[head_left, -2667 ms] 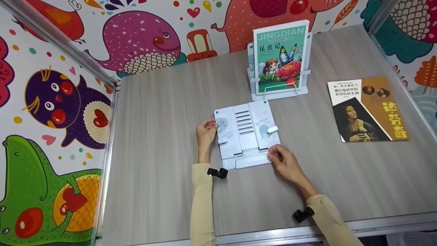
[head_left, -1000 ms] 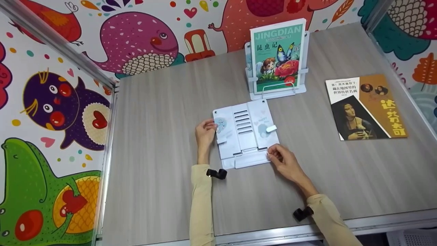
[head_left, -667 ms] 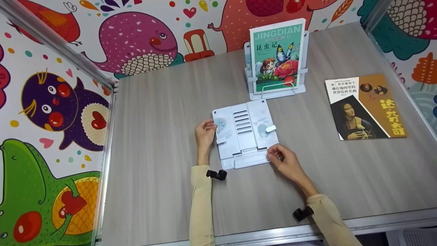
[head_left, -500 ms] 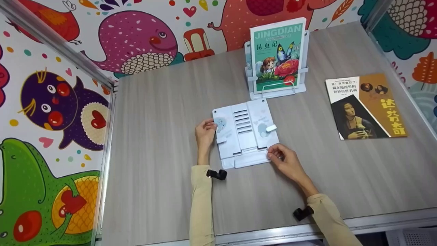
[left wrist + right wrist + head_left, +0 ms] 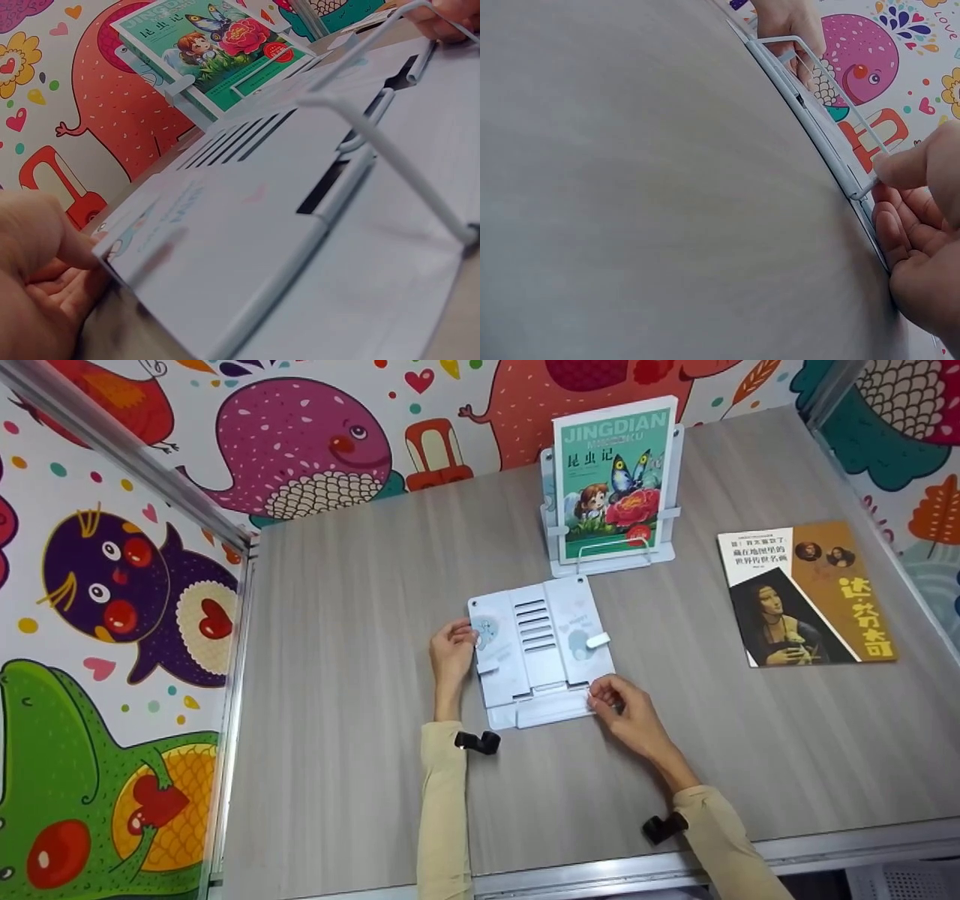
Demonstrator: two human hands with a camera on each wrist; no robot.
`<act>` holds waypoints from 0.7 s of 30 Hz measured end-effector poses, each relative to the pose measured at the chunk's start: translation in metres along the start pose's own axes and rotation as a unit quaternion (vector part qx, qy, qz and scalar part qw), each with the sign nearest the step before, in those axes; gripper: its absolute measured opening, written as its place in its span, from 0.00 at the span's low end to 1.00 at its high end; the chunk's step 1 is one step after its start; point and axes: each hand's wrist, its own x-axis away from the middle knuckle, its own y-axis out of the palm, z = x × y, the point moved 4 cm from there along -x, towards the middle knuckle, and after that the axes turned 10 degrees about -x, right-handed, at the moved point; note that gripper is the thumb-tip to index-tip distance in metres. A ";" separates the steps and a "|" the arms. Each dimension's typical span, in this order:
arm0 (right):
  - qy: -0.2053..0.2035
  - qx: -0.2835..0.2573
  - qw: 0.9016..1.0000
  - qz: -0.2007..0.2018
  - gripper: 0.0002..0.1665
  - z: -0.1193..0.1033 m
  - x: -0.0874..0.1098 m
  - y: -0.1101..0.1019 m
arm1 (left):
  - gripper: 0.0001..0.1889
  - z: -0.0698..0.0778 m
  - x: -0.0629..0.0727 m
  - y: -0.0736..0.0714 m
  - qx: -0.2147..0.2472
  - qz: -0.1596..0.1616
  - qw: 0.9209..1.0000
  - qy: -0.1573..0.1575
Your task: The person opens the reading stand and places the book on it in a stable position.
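Basically no change from earlier — my left hand (image 5: 452,652), fingers nearly closed, pinches the left edge of the white rectangular slotted book stand (image 5: 540,664) on the grey wood-grain table (image 5: 337,697); my right hand (image 5: 627,714) pinches its thin white wire bracket (image 5: 397,166) — probably a steadying hold, no visible progress.

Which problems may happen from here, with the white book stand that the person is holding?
The raised wire holder could slip free, as the right grip pinches just its right side. The white book stand might twist or slide if the wire is pulled, because the left grip holds only its left edge. The rear stand, bearing the green book, is close behind; a push backward might bump it.
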 end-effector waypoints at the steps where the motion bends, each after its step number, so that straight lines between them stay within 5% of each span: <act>1: 0.000 0.002 1.000 0.001 0.06 0.000 0.000 0.000 | 0.12 0.000 0.000 0.000 0.001 0.000 1.000 0.002; 9: 0.006 0.002 1.000 0.008 0.05 -0.001 -0.001 0.000 | 0.11 0.002 -0.001 0.000 -0.007 0.006 1.000 0.011; 21: 0.088 -0.006 0.994 0.057 0.05 0.003 -0.027 -0.023 | 0.11 0.000 0.000 -0.001 -0.009 0.000 1.000 -0.002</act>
